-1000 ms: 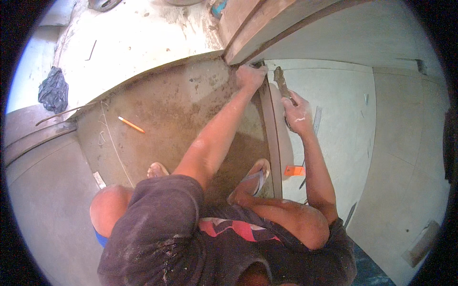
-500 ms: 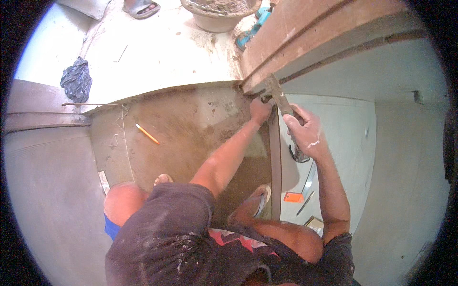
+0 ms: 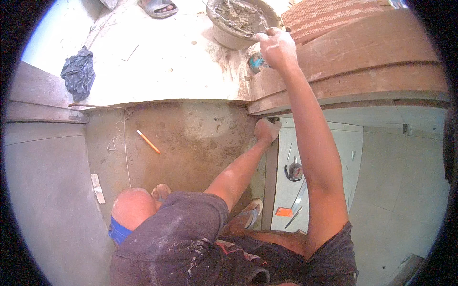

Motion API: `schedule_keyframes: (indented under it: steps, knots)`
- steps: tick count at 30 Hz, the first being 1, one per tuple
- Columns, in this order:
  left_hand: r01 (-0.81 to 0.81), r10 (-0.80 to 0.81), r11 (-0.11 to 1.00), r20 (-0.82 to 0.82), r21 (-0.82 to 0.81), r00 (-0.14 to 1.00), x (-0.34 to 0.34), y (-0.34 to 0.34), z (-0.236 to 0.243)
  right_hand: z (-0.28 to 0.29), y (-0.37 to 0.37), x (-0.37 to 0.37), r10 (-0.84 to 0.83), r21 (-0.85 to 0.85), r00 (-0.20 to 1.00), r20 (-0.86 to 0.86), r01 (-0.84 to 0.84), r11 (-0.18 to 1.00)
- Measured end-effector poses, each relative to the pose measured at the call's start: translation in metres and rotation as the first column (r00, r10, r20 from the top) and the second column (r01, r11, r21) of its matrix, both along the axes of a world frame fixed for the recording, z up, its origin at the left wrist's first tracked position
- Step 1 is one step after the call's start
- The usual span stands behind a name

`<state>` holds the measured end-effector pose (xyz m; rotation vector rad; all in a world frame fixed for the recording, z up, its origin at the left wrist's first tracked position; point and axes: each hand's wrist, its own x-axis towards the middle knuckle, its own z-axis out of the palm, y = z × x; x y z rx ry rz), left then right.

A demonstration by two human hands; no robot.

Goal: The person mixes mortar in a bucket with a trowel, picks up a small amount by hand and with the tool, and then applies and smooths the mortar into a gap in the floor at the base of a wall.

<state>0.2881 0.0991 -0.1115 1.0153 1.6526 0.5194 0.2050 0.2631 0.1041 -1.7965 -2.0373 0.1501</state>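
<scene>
Right hand [image 3: 276,47] is stretched up w/ fingers curled tight round a trowel handle, blade [image 3: 234,26] lying in the grey mortar in the round tub [image 3: 224,35] on the pale floor at top. Left hand [image 3: 266,129] is a loose fist pressed vs the corner where the brown step [image 3: 353,66] meets the dirty floor patch. Orange pencil [image 3: 149,142] lies well apart to the left, black plastic bag [image 3: 78,71] further up.

Open brown floor [image 3: 191,138] left of the left hand [image 3: 266,129], broken only by an orange pencil [image 3: 149,142] and loose string [image 3: 121,138]; hemmed on the right by the stepped wooden ledge [image 3: 362,71], ahead by the mortar basin [image 3: 234,28] under the right hand [image 3: 276,46].
</scene>
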Motion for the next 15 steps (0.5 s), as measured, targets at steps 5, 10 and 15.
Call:
schedule_keyframes:
  steps: [5, 10, 15]
  knots:
    - [0.045, -0.048, 0.999, 0.132, 0.025, 0.99, -0.016, -0.001, -0.006, -0.008, 0.038, 0.0, -0.089, -0.004, 0.955, 0.283, 0.094, 0.996]
    - [0.07, -0.071, 0.997, 0.174, 0.012, 0.982, -0.01, 0.002, -0.019, -0.056, 0.092, 0.043, 0.018, -0.005, 0.822, 0.569, -0.019, 1.0]
    - [0.04, -0.048, 0.999, 0.231, 0.037, 0.972, -0.008, 0.001, -0.022, -0.088, 0.118, 0.077, 0.179, -0.085, 0.983, -0.034, -0.181, 0.98]
